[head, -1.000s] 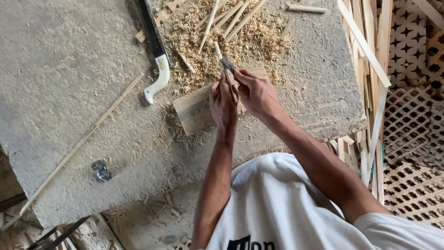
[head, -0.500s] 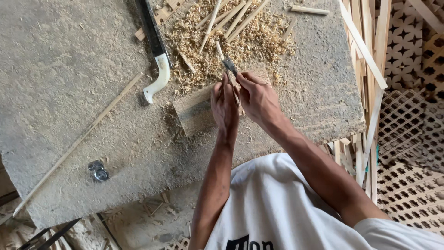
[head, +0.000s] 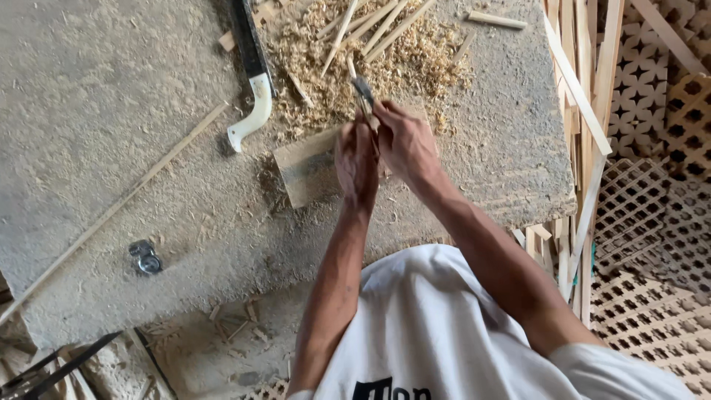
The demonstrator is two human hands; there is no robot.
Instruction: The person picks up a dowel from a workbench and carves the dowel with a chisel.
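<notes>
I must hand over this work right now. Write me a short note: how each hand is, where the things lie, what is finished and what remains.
Left hand: closed around a thin wood stick, held over the flat wood block.
Right hand: grips a small dark blade tool at the stick's far end.
On the concrete slab: a saw with a white handle, a pile of shavings with several trimmed sticks on it, a long thin strip, and a small metal piece.
Done: many shavings and sticks are already there.
Left: the stick in the hands is not put down.
</notes>
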